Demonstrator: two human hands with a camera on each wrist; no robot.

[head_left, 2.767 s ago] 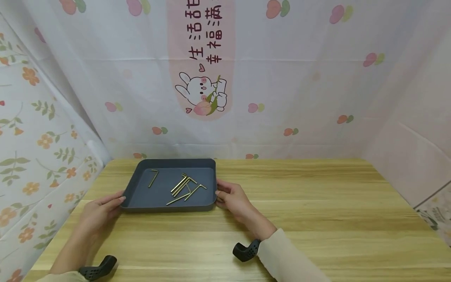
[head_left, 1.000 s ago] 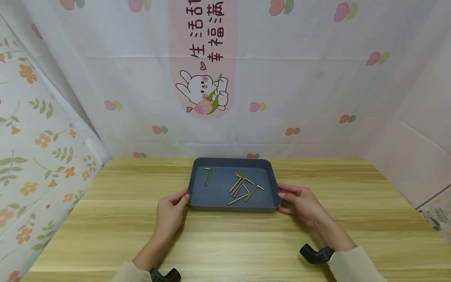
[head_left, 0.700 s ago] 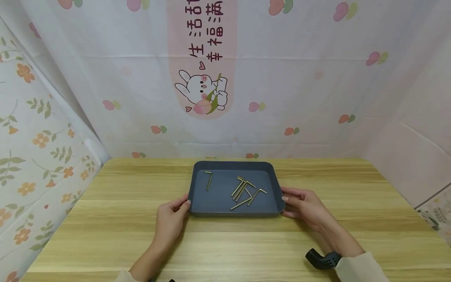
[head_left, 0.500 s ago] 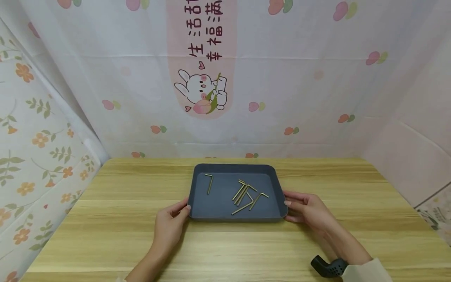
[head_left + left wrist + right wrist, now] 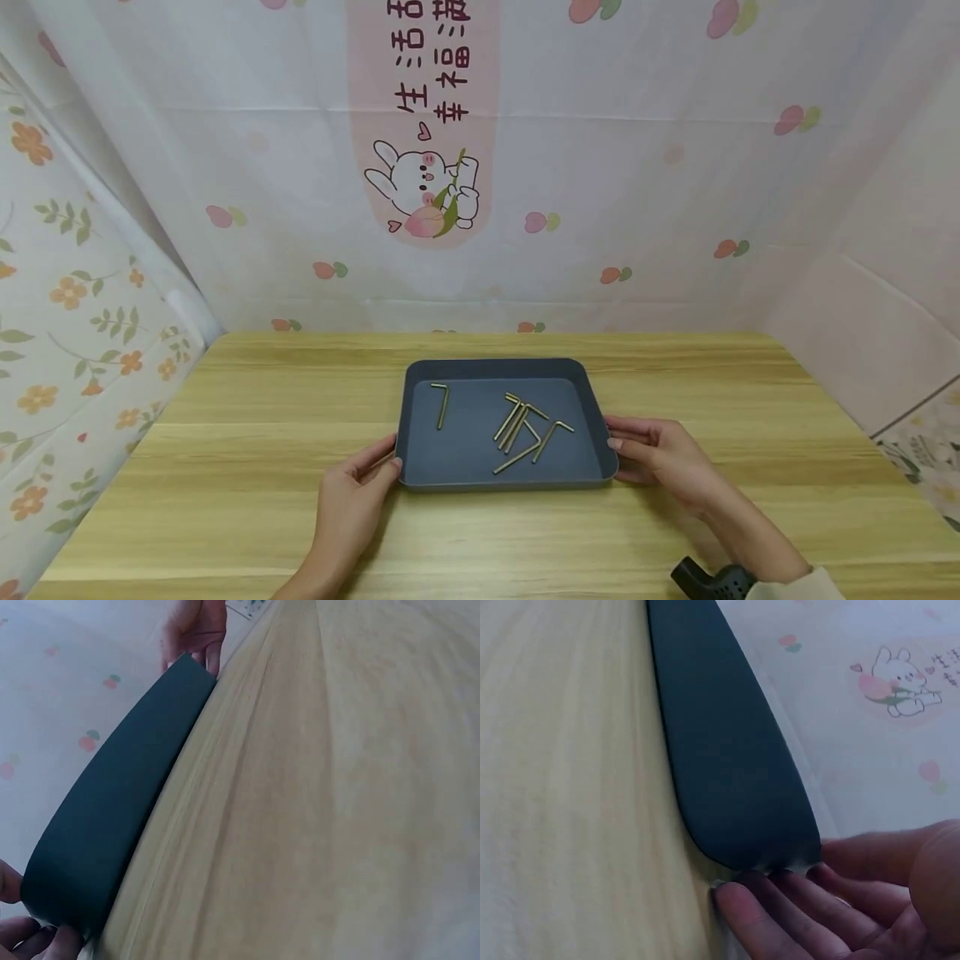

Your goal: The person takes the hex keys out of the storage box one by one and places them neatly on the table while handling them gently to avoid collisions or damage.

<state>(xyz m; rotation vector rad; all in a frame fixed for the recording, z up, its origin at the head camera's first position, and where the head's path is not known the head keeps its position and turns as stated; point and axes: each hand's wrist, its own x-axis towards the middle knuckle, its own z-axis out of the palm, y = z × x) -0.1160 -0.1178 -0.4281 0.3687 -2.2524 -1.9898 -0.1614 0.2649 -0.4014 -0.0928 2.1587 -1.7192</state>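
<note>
A dark blue-grey rectangular tray (image 5: pixel 457 462) lies in front of me near the middle of the wooden table. Several brass-coloured L-shaped hex keys are in it: one alone (image 5: pixel 443 408) at the left, the others in a loose group (image 5: pixel 517 425) right of centre. My left hand (image 5: pixel 348 510) grips the tray's left side near its front corner, thumb at the rim. At the opposite side my right hand (image 5: pixel 667 460) holds the tray the same way. In the right wrist view, fingertips (image 5: pixel 739 904) reach the lower edge of the tray's wall (image 5: pixel 724 735).
Light wood-grain table (image 5: pixel 225 467) extends to both sides and in front of the tray. A printed white curtain (image 5: pixel 637 183) hangs along the table's back edge, with a floral cloth (image 5: pixel 67 350) at the left. A black wrist mount (image 5: pixel 712 581) sits on the right forearm.
Both hands have moved the tray from the left of the table rightward to the middle, then a little toward me. The hex keys travelled with it, and both grips stayed in place.
</note>
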